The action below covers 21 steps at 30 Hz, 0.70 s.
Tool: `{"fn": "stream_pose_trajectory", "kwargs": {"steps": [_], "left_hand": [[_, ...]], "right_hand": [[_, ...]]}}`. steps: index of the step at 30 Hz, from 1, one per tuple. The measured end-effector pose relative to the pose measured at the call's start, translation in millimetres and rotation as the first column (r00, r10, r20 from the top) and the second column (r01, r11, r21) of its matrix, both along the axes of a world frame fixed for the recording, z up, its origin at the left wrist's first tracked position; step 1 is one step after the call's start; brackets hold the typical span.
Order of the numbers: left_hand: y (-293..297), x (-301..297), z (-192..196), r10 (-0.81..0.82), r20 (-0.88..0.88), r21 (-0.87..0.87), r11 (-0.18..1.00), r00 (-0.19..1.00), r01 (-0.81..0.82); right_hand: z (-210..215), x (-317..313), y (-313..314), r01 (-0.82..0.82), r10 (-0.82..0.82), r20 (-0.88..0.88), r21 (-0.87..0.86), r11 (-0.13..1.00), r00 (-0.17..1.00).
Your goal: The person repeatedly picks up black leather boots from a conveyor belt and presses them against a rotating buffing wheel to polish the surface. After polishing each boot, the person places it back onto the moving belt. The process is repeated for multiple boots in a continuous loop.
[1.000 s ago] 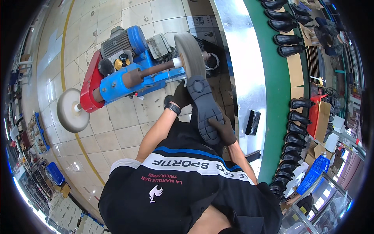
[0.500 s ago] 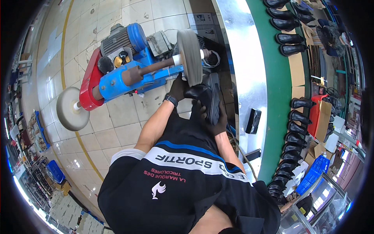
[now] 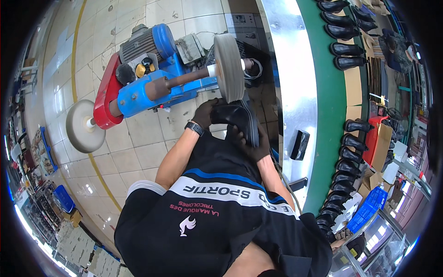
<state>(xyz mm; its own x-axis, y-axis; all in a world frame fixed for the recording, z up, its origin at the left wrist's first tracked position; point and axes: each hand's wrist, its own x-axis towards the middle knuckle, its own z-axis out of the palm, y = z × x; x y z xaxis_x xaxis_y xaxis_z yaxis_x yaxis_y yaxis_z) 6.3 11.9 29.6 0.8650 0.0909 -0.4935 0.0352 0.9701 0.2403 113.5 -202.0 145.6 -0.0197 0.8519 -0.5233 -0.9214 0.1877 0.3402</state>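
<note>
At the grey wheel, left fingers and right fingers curl closed around a black shoe.

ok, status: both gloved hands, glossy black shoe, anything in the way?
Left dark-gloved hand, right dark-gloved hand holding glossy black shoe. Shoe at near rim of grey disc-shaped wheel, contact unclear. No obstruction visible between them.

A footwear workshop is indicated by the blue machine, fitted with pale wheels and standing on a tiled floor that is marked with a yellow line. Black shoes are set out in rows along a green surface, beside which a red bin and a blue crate are seen.
</note>
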Motion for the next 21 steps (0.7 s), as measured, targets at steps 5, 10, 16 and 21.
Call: {"fn": "stream_pose_trajectory", "kwargs": {"steps": [5, 10, 16, 21], "left_hand": [[33.6, 0.9, -33.7, -0.097, -0.013, -0.016, 0.995, 0.995, 0.097], [50.6, 11.0, -68.4, -0.281, -0.094, 0.179, 0.939, 0.955, 0.294], [66.4, -17.1, -148.8, -0.441, -0.515, 0.854, -0.192, 0.736, 0.483], [64.8, -14.4, -114.5, -0.418, -0.61, 0.793, -0.304, 0.673, 0.528]], "right_hand": [[-38.3, 14.3, 38.0, -0.017, 0.007, -0.112, -0.088, 0.996, 0.994], [-65.5, 22.1, 68.5, -0.013, 0.008, -0.024, -0.229, 0.973, 1.0], [-103.2, 24.8, 86.7, -0.013, -0.079, -0.167, -0.49, 0.872, 0.983], [-136.0, 34.5, 86.8, -0.013, -0.125, -0.261, -0.471, 0.882, 0.957]]}}
